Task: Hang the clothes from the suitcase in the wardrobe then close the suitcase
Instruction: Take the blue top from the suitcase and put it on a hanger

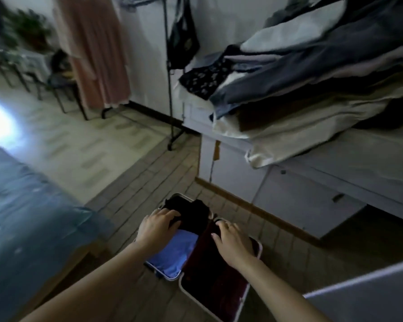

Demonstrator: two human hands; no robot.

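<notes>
Reaching down from above, a person has both bare hands in an open suitcase lying flat on the tiled floor. The left hand rests, fingers spread and curled, on a black garment at the far end of the left half; the grip looks begun but not closed, though blur makes this uncertain. Just nearer than those fingers lies a folded blue garment, still packed. The right hand lies flat and open, holding nothing, on the dark red lining of the right half. The step in hand appears to be lifting out the black garment. To do it well, gather the cloth with both hands and raise it straight up, so it clears the pale rim without dragging the blue piece along. Beyond and to the right of the fingers stands a white bench with cupboard doors, heaped with a pile of folded clothes that overhangs its edge. Farther beyond stands a thin black rack pole with a dark bag. To the left of the fingers is a bed with a blue cover, its edge near the case. Open floor runs beyond the fingers between bed and bench, the freest path for carrying. A white panel edge sits close behind the right wrist.
</notes>
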